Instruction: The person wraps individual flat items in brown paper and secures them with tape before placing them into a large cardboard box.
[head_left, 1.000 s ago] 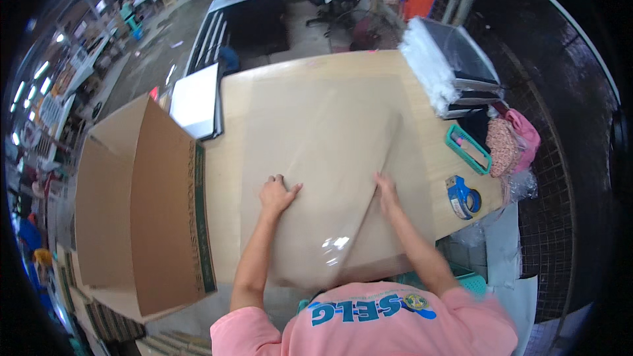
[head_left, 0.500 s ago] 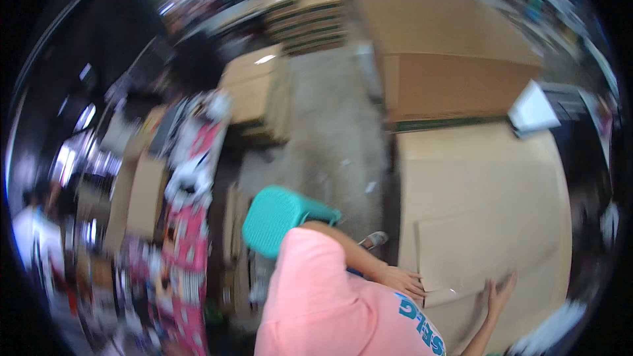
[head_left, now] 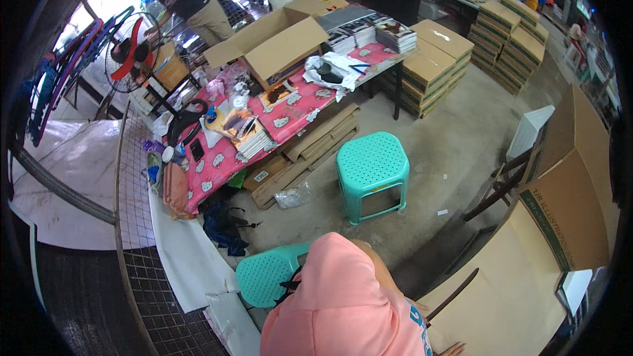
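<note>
At the lower right my left hand (head_left: 421, 307) lies on the light brown cardboard sheet (head_left: 511, 290), largely covered by my pink sleeve; the fingers that show are stretched out. Close by, at the lower edge, the fingers of my right hand (head_left: 453, 349) rest flat and apart on the same board, with the rest cut off. Neither hand shows anything held. A dark curved strip (head_left: 455, 295) crosses the cardboard beside my left hand; whether it is a gap or an object I cannot tell. A large open carton (head_left: 560, 184) stands at the board's far end.
Behind my left shoulder are two turquoise stools (head_left: 372, 158). A table with a pink cloth (head_left: 290, 117) bears stacks of booklets (head_left: 395, 33) and an open box (head_left: 287, 49). Packed cartons (head_left: 428, 59) are piled beyond. One person (head_left: 188, 0) stands at the far left.
The view has swung left, bringing the pink table and both stools into sight. The small cardboard flap formerly between my hands no longer shows, and my hands sit lower in the picture.
</note>
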Demonstrator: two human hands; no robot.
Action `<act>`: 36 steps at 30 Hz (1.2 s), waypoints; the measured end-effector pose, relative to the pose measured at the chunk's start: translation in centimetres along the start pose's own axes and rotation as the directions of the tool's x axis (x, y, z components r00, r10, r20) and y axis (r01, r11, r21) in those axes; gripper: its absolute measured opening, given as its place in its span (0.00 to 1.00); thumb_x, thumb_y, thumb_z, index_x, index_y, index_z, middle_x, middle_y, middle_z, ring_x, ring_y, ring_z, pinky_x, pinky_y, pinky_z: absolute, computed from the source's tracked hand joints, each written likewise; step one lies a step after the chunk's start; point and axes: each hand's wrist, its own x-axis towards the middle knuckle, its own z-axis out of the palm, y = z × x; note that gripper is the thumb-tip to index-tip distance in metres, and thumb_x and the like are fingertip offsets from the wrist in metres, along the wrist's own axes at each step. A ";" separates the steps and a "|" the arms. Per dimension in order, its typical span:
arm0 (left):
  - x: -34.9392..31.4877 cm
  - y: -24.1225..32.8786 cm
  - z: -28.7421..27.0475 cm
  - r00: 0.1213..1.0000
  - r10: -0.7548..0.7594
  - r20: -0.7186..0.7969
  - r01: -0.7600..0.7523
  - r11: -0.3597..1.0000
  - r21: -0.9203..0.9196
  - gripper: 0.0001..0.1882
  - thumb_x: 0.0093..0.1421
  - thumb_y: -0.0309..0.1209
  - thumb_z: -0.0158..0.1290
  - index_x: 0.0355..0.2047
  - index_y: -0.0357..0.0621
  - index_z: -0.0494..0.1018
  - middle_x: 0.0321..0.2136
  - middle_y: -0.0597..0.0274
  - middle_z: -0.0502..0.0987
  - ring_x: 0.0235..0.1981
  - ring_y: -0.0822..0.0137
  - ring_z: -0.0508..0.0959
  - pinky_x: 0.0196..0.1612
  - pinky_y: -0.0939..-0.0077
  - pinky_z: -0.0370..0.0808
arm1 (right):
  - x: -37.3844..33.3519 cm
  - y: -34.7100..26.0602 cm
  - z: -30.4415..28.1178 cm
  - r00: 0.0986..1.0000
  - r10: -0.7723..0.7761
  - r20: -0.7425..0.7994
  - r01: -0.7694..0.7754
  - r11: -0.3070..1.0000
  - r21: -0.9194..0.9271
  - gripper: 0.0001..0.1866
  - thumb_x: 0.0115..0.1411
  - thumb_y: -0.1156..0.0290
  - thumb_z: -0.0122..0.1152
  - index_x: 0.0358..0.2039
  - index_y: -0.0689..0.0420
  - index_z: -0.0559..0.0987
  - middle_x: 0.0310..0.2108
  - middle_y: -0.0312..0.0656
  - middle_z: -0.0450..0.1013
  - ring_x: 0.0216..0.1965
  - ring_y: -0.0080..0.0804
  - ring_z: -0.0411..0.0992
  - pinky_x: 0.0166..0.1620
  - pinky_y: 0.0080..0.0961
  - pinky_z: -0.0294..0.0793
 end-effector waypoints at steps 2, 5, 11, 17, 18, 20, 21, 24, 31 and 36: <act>0.3 -0.2 -0.4 1.000 -0.014 -0.002 0.014 1.000 -0.021 0.32 0.57 0.46 0.45 0.59 0.42 0.62 0.57 0.41 0.64 0.63 0.43 0.55 0.62 0.36 0.43 | 1.1 1.5 3.6 0.999 -0.004 -0.042 0.014 0.973 0.231 0.65 0.43 0.33 0.63 0.67 0.63 0.41 0.67 0.64 0.38 0.68 0.62 0.36 0.61 0.69 0.41; 0.8 -0.6 -0.7 1.000 -0.023 0.002 0.023 0.998 -0.052 0.31 0.57 0.46 0.46 0.58 0.42 0.62 0.56 0.42 0.64 0.62 0.44 0.56 0.61 0.37 0.44 | 1.4 1.9 5.0 1.000 -0.008 0.004 0.006 0.969 0.247 0.66 0.42 0.36 0.66 0.67 0.65 0.41 0.67 0.67 0.37 0.68 0.64 0.36 0.61 0.69 0.40; 1.5 -1.3 -0.9 0.999 -0.021 0.029 0.024 0.993 -0.117 0.30 0.57 0.45 0.47 0.57 0.43 0.64 0.55 0.43 0.66 0.60 0.46 0.59 0.59 0.40 0.48 | 4.1 2.0 4.7 0.602 -0.411 -0.685 0.526 0.849 -0.046 0.66 0.42 0.39 0.67 0.66 0.66 0.40 0.66 0.70 0.36 0.68 0.64 0.36 0.63 0.65 0.41; 1.9 -1.9 -2.7 0.998 0.007 0.069 0.006 0.982 -0.190 0.29 0.56 0.45 0.49 0.56 0.44 0.65 0.54 0.45 0.67 0.58 0.47 0.61 0.58 0.43 0.51 | 0.8 0.9 7.3 0.981 0.046 -0.191 0.009 0.961 0.277 0.66 0.42 0.31 0.60 0.66 0.67 0.43 0.65 0.70 0.39 0.67 0.65 0.40 0.63 0.63 0.44; 2.0 -2.2 -2.9 0.997 0.010 0.077 0.006 0.979 -0.202 0.29 0.56 0.45 0.49 0.56 0.44 0.65 0.54 0.45 0.68 0.58 0.47 0.62 0.58 0.43 0.51 | 0.7 0.7 6.9 0.979 0.059 -0.195 0.002 0.954 0.299 0.66 0.43 0.29 0.58 0.66 0.67 0.44 0.65 0.70 0.41 0.67 0.65 0.41 0.63 0.63 0.45; 2.0 -3.0 -3.1 0.997 0.007 0.079 0.011 0.975 -0.222 0.29 0.56 0.45 0.49 0.56 0.44 0.66 0.53 0.45 0.68 0.57 0.48 0.62 0.57 0.44 0.53 | 1.3 0.4 5.3 0.976 0.067 -0.208 0.005 0.944 0.330 0.66 0.43 0.25 0.54 0.66 0.66 0.46 0.65 0.70 0.43 0.66 0.66 0.43 0.62 0.63 0.47; 2.0 -3.3 -3.1 0.997 -0.006 0.074 0.023 0.973 -0.229 0.29 0.56 0.45 0.50 0.55 0.44 0.66 0.53 0.46 0.68 0.57 0.48 0.63 0.57 0.45 0.53 | 1.5 0.5 4.8 0.968 0.059 -0.244 0.017 0.954 0.298 0.65 0.44 0.24 0.53 0.66 0.66 0.46 0.65 0.69 0.44 0.66 0.65 0.44 0.61 0.63 0.48; 2.6 -4.8 -4.2 0.994 0.011 0.112 0.018 0.964 -0.264 0.28 0.56 0.45 0.50 0.55 0.45 0.67 0.52 0.46 0.69 0.56 0.49 0.64 0.56 0.46 0.55 | 1.3 -0.8 4.6 0.946 0.079 -0.316 0.010 0.962 0.272 0.64 0.45 0.23 0.50 0.66 0.66 0.47 0.65 0.67 0.46 0.66 0.64 0.46 0.61 0.63 0.50; 3.6 -10.2 -6.4 0.988 0.006 0.153 0.048 0.936 -0.349 0.27 0.56 0.44 0.52 0.54 0.46 0.68 0.51 0.48 0.71 0.54 0.51 0.67 0.54 0.49 0.59 | 7.4 -2.8 2.0 0.948 0.063 -0.312 0.043 0.946 0.322 0.60 0.46 0.29 0.52 0.66 0.65 0.49 0.65 0.64 0.46 0.66 0.61 0.47 0.62 0.60 0.50; 5.5 -14.2 -8.0 0.987 -0.068 0.149 0.121 0.915 -0.386 0.27 0.55 0.44 0.53 0.53 0.47 0.69 0.50 0.49 0.72 0.52 0.52 0.69 0.53 0.51 0.62 | 14.9 -2.1 -1.0 0.948 -0.031 -0.315 0.139 0.935 0.327 0.58 0.46 0.33 0.54 0.66 0.64 0.50 0.66 0.62 0.47 0.66 0.59 0.47 0.62 0.58 0.50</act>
